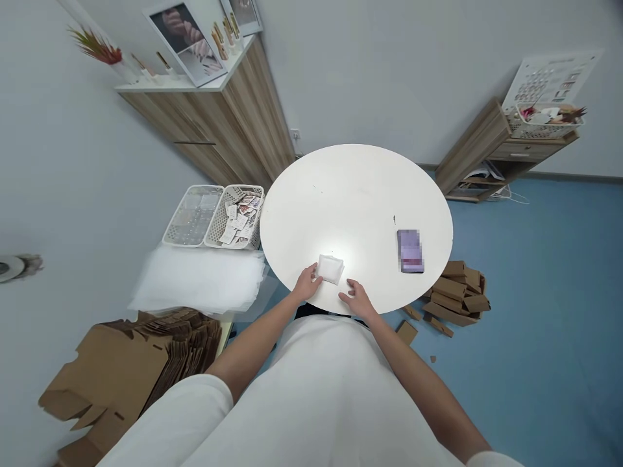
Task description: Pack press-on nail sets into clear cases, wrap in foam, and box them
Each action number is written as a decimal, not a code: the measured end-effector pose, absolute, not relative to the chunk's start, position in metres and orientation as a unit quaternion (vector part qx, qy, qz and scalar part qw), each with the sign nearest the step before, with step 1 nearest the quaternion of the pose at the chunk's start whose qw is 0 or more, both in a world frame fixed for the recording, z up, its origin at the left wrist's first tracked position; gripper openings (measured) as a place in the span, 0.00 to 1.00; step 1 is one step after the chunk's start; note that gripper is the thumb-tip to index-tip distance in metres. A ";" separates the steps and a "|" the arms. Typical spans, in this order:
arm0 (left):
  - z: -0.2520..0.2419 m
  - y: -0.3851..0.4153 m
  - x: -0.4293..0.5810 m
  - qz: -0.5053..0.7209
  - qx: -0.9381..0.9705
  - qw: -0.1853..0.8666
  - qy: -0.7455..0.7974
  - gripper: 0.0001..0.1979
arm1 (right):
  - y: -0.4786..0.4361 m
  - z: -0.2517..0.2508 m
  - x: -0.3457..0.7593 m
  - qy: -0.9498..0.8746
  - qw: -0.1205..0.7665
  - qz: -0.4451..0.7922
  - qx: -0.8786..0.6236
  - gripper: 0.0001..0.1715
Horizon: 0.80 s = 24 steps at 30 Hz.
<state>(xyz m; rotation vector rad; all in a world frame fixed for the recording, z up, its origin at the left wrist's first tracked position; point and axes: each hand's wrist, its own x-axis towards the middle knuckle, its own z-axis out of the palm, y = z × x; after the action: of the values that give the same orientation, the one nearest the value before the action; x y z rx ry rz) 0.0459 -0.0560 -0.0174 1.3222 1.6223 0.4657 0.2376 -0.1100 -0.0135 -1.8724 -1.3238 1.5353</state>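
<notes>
A small flat packet in thin white wrap [330, 268] lies near the front edge of the round white table [355, 188]. My left hand [306, 284] is at its left side, thumb on the lower left corner and fingers curled at the edge, holding it. To the right of the packet, my right hand [357, 300] hovers over the table edge with fingers apart and nothing in them. What is inside the wrap cannot be made out.
A phone [411, 251] lies on the table's right. At left are a basket of cards [238, 217], a basket of clear cases [192, 217], a stack of white sheets [199, 279] and folded cardboard boxes [117, 363]. Small brown boxes [457, 292] are piled on the floor at right.
</notes>
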 end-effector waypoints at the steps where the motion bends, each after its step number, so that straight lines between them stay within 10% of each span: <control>1: -0.016 -0.057 0.047 0.193 0.531 0.484 0.669 0.27 | -0.111 -0.012 0.238 -0.461 0.194 0.561 -0.660 0.36; 24: -0.021 -0.037 0.029 0.186 0.530 0.516 0.647 0.28 | -0.061 -0.003 0.176 -0.252 0.290 0.639 -0.666 0.42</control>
<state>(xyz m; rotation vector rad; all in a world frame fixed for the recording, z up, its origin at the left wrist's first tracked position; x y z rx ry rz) 0.0291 -0.0371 -0.0211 1.2720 1.5535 0.4475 0.1761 -0.0606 -0.0031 -1.7779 -0.6734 1.7035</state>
